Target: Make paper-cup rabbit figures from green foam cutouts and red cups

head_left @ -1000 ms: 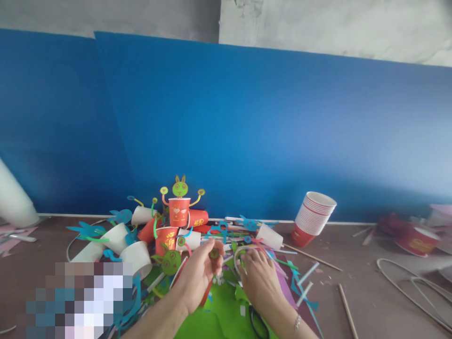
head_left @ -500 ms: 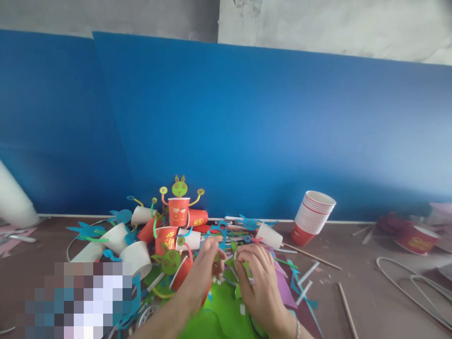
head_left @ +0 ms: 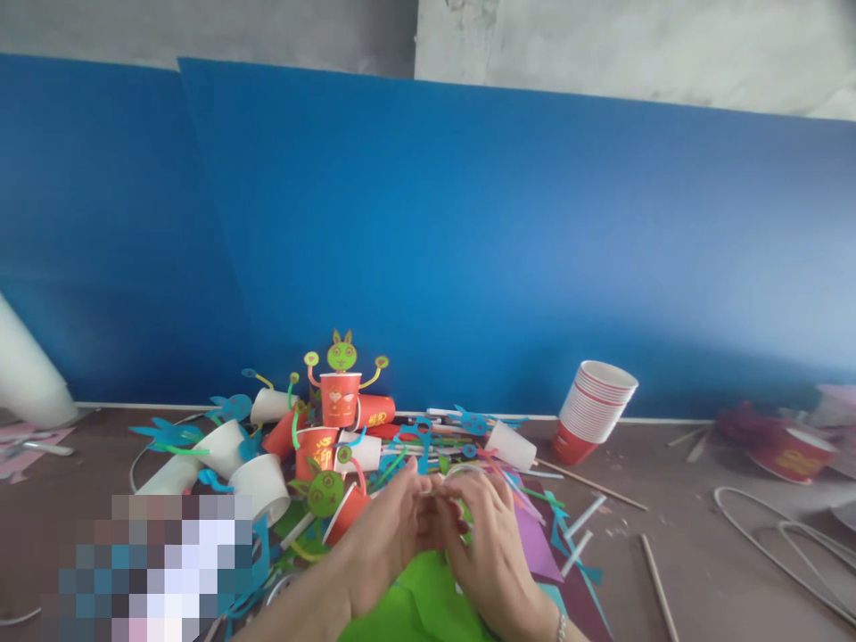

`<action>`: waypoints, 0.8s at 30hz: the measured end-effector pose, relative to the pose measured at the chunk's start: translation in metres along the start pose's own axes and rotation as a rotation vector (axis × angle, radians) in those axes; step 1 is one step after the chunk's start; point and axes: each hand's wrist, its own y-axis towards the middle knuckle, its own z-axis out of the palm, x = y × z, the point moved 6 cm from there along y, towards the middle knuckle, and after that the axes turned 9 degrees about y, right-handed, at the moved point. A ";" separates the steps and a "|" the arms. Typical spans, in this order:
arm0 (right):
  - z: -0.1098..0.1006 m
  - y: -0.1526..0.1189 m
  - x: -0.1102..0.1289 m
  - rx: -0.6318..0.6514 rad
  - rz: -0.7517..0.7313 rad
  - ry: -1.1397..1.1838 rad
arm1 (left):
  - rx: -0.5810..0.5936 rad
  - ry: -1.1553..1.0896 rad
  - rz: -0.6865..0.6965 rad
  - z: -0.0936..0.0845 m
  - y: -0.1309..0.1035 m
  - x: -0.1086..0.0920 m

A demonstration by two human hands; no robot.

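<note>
My left hand and my right hand meet above bright green paper. Their fingertips are bent in and pressed close together. Whatever they pinch is small and mostly hidden by the fingers. Just left of my left hand, a red paper cup lies tilted, with a green animal face and a pink curled arm attached. Behind my hands are a blue paper cutout and a heap of coloured strips and pens. A purple sheet lies right of my right hand.
A red cup figure with a green head stands at the back, with several white cups toppled around it. Stacked paper cups lean at the right. Wooden sticks and a cable lie farther right. A blue panel rises behind.
My hands have come together from slightly apart, and their fingertips now meet. My left hand has turned, showing more of its palm side. The cups and figures around stay put.
</note>
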 end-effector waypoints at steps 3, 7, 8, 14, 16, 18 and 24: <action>-0.009 -0.002 -0.016 -0.148 0.153 0.070 | -0.116 0.123 0.007 -0.012 0.002 0.003; -0.010 -0.001 -0.028 -0.195 0.314 0.174 | -0.289 0.423 0.113 -0.025 0.003 -0.001; -0.010 0.000 -0.028 -0.188 0.328 0.196 | -0.317 0.492 0.135 -0.027 0.004 -0.003; -0.011 0.007 -0.022 -0.098 0.363 0.325 | -0.463 0.676 0.188 -0.034 0.003 -0.013; -0.009 0.010 -0.020 -0.014 0.370 0.301 | -0.476 0.706 0.199 -0.033 0.001 -0.017; -0.006 0.011 -0.021 0.045 0.399 0.275 | -0.473 0.745 0.238 -0.031 -0.001 -0.022; -0.005 0.011 -0.024 0.014 0.404 0.237 | -0.453 0.826 0.279 -0.028 -0.002 -0.025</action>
